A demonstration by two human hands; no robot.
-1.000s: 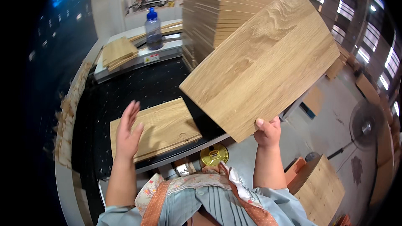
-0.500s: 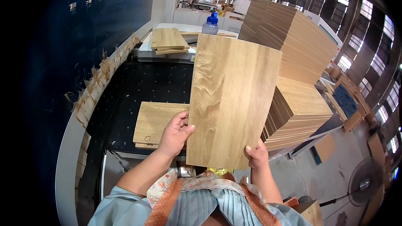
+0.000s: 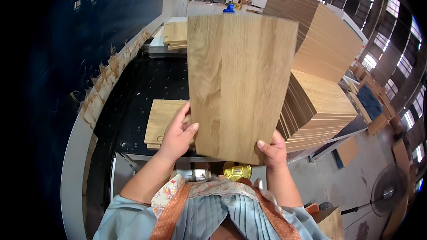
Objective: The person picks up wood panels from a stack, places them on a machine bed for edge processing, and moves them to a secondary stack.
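A rectangular wood-grain board [image 3: 242, 84] is held up before me, its broad face toward me. My left hand [image 3: 178, 134] grips its lower left edge, thumb on the front face and fingers behind. At the lower right corner my right hand [image 3: 273, 150] pinches the board with the thumb in front; its other fingers are partly hidden. Behind my left hand, a short stack of smaller wood-grain boards [image 3: 156, 118] lies on the black dotted table [image 3: 149, 82], partly covered by the held board.
Tall stacks of boards [image 3: 329, 40] rise at the right, with a lower stack [image 3: 329, 98] in front. More boards [image 3: 175, 33] lie at the far left. A blue-capped bottle [image 3: 229, 9] shows behind the held board. A fringed barrier [image 3: 106, 82] borders the left; a fan [image 3: 388, 192] stands at right.
The held board has risen and tipped, so its top edge now stands higher and covers more of the bottle. Both hands have moved slightly up with it, keeping their grip.
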